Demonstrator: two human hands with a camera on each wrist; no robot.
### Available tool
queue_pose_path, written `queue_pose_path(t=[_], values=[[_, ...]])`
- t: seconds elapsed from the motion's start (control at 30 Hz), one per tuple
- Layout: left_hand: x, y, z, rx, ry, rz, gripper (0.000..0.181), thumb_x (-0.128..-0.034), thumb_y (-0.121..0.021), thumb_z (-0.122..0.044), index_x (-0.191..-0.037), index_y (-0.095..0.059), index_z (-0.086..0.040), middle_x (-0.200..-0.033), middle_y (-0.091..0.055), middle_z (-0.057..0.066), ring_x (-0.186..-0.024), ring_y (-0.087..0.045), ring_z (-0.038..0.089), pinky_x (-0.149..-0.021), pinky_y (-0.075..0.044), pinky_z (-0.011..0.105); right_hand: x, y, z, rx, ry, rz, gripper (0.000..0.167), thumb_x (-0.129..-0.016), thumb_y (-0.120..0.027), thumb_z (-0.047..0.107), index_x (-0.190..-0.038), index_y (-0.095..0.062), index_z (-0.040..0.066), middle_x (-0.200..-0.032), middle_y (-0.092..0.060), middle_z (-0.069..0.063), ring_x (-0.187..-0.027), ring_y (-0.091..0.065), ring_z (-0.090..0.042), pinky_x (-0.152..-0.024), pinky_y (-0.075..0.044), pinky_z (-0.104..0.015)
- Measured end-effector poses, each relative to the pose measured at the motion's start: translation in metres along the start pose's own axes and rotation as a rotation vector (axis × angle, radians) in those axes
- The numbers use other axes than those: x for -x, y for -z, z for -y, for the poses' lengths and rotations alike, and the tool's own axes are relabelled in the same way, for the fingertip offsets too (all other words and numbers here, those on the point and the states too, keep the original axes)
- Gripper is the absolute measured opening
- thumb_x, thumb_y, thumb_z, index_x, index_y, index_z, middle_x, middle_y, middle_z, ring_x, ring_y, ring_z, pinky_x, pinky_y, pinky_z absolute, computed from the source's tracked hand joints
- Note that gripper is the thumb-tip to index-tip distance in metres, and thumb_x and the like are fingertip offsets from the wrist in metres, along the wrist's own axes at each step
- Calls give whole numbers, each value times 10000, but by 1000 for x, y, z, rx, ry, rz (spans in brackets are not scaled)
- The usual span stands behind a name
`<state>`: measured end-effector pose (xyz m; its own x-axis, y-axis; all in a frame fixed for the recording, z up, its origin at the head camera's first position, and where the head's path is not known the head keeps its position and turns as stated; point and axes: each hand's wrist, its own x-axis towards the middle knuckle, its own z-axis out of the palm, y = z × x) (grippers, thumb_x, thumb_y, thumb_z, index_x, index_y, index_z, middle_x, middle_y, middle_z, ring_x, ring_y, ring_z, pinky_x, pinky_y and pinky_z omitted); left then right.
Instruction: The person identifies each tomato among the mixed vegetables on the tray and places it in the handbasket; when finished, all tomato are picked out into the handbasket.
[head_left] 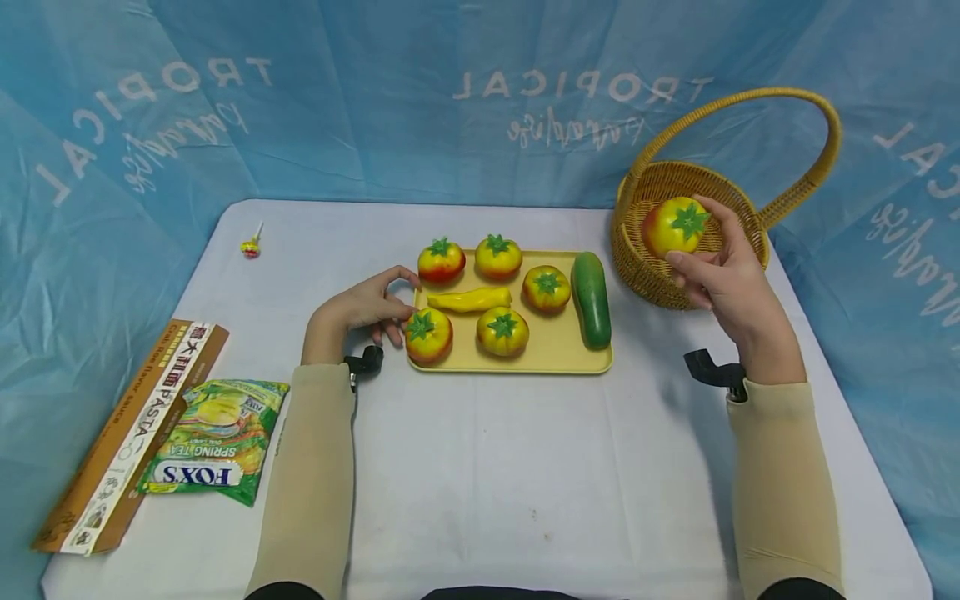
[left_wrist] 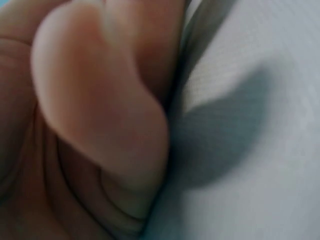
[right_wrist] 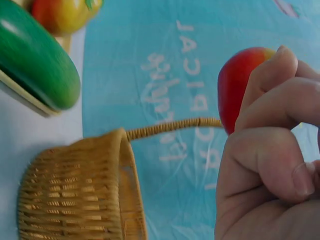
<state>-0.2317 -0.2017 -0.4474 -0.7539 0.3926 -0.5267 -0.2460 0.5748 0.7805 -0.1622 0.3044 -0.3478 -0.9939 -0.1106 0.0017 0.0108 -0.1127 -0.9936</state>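
In the head view my right hand [head_left: 731,279] holds a red-yellow toy tomato [head_left: 673,227] with a green star-shaped top, raised over the wicker basket [head_left: 652,287]. The right wrist view shows the tomato [right_wrist: 240,82] partly covered by the fingers, with the basket [right_wrist: 75,195] beside it. My left hand [head_left: 363,304] lies at the left edge of the yellow tray [head_left: 555,360], fingertips at its rim beside a tomato [head_left: 429,336]. Several more tomatoes, a yellow pepper [head_left: 470,300] and a green cucumber [head_left: 592,300] rest on the tray. The left wrist view is blurred, mostly fingers [left_wrist: 100,95].
A brown pasta box [head_left: 131,433] lies on the left of the white table [head_left: 480,467], with a green FOX'S candy bag [head_left: 217,437] overlapping it. At the back left lies a small lollipop [head_left: 251,246]. The basket's tall handle [head_left: 825,142] arches up before the blue curtain [head_left: 405,100].
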Motion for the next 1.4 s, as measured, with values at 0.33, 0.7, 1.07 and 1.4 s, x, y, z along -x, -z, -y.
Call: queue_pose_path(t=[0.33,0.7,1.07,1.4], values=[[1,-2,1,7,-12,8,508,-1004,-688,-250,-1433,-417,-246,-795,-772,100,-585,-733,237,-506,-535,282,-35,27,-14,-34,-44,-178,858,-932,-797,76,-1590,-305,326,-726,-708,-22,-513,-583,-118,-401,-327,-219],[2,-4,2,9,-13,5,494,-1007,-677,-242,-1431,-423,-259,-794,-771,108,-578,-729,238,-502,-541,289,-60,43,-34,48,-207,-242,911,-947,-794,180,-1635,-223,356,-783,-704,0,-503,-534,-101,-446,-379,-216],[4,-2,-1,0,-24,-5,486,-1013,-677,-249,-1428,-423,-255,-787,-768,105,-578,-729,237,-506,-545,293,-65,40,-28,103,-274,-242,961,-964,-776,232,-1676,-149,384,-914,-675,8,-522,-530,-86,-462,-379,-215],[6,0,-2,-22,-24,-4,547,-1010,-680,-271,-1478,-399,-236,-779,-775,94,-579,-725,222,-520,-550,292,-67,36,-23,144,-312,-234,986,-958,-784,230,-1696,-140,344,-943,-659,-3,-527,-543,-87,-470,-383,-230]])
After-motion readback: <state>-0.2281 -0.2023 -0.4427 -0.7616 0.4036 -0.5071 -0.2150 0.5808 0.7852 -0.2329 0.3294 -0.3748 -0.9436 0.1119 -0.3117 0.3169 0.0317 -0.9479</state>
